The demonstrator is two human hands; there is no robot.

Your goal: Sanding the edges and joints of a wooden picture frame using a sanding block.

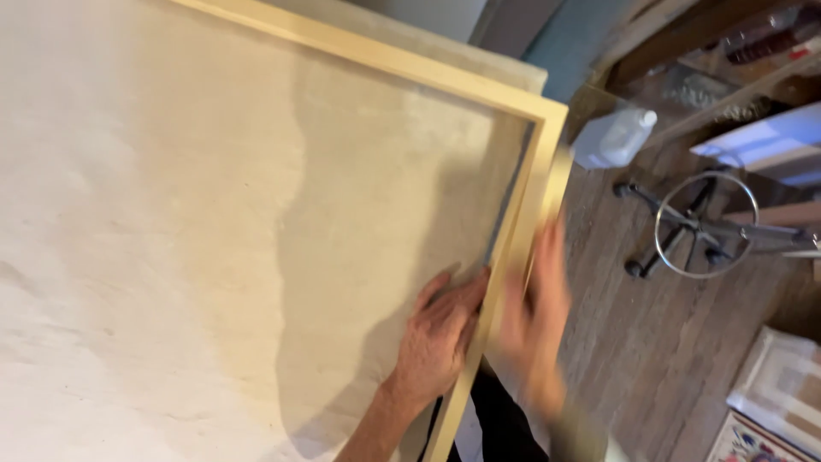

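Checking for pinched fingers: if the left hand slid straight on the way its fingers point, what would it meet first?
Probably the wooden frame bar: the left hand lies flat on the canvas, fingertips pointing up-right and already touching the bar's inner edge.

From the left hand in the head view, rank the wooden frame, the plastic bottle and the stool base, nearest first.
From the left hand:
1. Wooden frame, touching its fingers.
2. Plastic bottle, upper right on the floor.
3. Stool base, farther right.

A translucent plastic jug (614, 137) with a white cap lies tilted at the upper right of the frame, just beyond the wooden frame's corner. Any label on it is too blurred to tell. No signs or screens show.
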